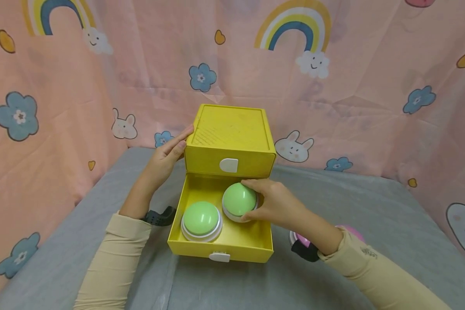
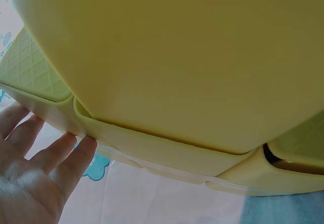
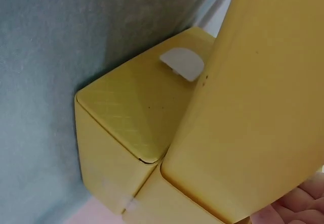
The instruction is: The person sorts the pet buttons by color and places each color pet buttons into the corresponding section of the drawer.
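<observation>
A yellow drawer cabinet [image 1: 230,129] stands on the table, one drawer [image 1: 240,254] pulled out below its top drawer. My left hand [image 1: 160,165] rests against the cabinet's left side, its fingers extended; in the left wrist view the fingertips [image 2: 87,145] touch the yellow wall. Inside the pulled-out drawer, my right hand [image 1: 277,202] holds a green domed push button [image 1: 238,200] with a white base, thumb at the near edge and fingers at the far edge. Another green push button [image 1: 201,218] sits at the drawer's front left. Little of the right hand shows in the right wrist view.
Pink and white round things [image 1: 302,240] lie on the grey cloth [image 1: 376,215] by my right forearm, partly covered by it. A lower drawer front with a white handle [image 3: 183,63] shows beneath the pulled-out drawer. A pink patterned curtain [image 1: 232,86] hangs behind the table.
</observation>
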`<state>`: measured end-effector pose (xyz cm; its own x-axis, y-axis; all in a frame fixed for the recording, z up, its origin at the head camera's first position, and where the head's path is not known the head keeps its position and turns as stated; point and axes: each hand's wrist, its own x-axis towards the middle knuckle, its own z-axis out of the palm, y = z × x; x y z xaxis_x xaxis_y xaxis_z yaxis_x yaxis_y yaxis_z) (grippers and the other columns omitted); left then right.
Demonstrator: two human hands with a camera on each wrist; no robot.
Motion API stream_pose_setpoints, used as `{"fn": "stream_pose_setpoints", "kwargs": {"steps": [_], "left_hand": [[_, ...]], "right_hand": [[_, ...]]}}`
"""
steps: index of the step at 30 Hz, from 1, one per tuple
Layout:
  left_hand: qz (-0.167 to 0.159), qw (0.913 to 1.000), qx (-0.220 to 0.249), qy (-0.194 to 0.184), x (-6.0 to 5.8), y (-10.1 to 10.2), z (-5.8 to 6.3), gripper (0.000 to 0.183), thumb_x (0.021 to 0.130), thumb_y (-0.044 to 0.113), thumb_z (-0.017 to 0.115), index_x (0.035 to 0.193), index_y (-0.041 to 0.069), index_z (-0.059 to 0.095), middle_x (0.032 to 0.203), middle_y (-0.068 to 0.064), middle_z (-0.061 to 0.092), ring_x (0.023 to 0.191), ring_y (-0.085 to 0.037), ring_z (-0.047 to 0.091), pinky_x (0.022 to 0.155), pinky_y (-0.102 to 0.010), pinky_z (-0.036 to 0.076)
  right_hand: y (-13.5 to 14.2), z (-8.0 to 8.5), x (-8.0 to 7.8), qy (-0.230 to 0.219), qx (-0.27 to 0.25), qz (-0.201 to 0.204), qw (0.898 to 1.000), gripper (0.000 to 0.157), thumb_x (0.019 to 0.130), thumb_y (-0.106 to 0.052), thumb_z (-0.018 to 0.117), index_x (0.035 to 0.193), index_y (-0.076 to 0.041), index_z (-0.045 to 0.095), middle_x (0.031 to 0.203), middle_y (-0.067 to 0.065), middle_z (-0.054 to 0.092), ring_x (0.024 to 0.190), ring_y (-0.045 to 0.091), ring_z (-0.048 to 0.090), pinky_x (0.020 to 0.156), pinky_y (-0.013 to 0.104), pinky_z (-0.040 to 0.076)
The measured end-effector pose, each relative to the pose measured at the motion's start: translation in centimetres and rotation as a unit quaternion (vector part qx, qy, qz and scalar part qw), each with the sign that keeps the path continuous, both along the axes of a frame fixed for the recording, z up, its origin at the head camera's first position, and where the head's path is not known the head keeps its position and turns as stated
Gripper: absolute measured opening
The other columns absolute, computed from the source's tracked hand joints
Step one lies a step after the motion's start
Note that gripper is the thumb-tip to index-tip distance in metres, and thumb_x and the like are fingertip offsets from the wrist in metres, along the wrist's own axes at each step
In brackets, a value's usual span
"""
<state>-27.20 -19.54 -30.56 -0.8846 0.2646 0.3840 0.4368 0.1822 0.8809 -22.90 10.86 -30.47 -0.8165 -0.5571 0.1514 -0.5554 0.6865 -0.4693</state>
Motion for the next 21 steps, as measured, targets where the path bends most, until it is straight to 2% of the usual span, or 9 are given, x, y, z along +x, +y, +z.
{"fn": "stream_pose_setpoints", "kwargs": {"steps": [8, 17, 21], "left_hand": [[0.001, 1.0, 0.0, 0.002, -0.1, -0.1, 0.1, 0.049, 0.11, 0.033, 0.034, 0.157, 0.022, 0.033, 0.167, 0.004, 0.02, 0.152, -0.017, 0.026, 0.121, -0.048, 0.034], [-0.002, 1.0, -0.002, -0.002, -0.2, 0.0, 0.0, 0.049, 0.109, 0.035, 0.034, 0.157, 0.024, 0.032, 0.167, 0.006, 0.02, 0.152, -0.016, 0.026, 0.121, -0.048, 0.033], [-0.004, 1.0, -0.003, -0.003, -0.1, 0.0, -0.1, 0.049, 0.109, 0.035, 0.034, 0.157, 0.024, 0.032, 0.167, 0.009, 0.02, 0.152, -0.016, 0.026, 0.121, -0.047, 0.033]], "right_hand": [[-0.5, 0.0, -0.2, 0.03, 0.027, 0.012, 0.999, 0.08, 0.071, -0.034, 0.091, 0.138, -0.003, 0.059, 0.131, 0.01, 0.067, 0.112, 0.027, 0.062, 0.099, 0.044, 0.055], [-1.3, 0.2, -0.3, 0.006, 0.06, -0.002, 0.998, 0.081, 0.071, -0.033, 0.091, 0.136, 0.003, 0.058, 0.128, 0.015, 0.066, 0.11, 0.029, 0.057, 0.096, 0.043, 0.055], [-1.6, 0.3, -0.3, 0.001, 0.089, -0.01, 0.996, 0.08, 0.073, -0.034, 0.09, 0.136, 0.003, 0.058, 0.13, 0.017, 0.064, 0.114, 0.031, 0.056, 0.098, 0.043, 0.054]]}}
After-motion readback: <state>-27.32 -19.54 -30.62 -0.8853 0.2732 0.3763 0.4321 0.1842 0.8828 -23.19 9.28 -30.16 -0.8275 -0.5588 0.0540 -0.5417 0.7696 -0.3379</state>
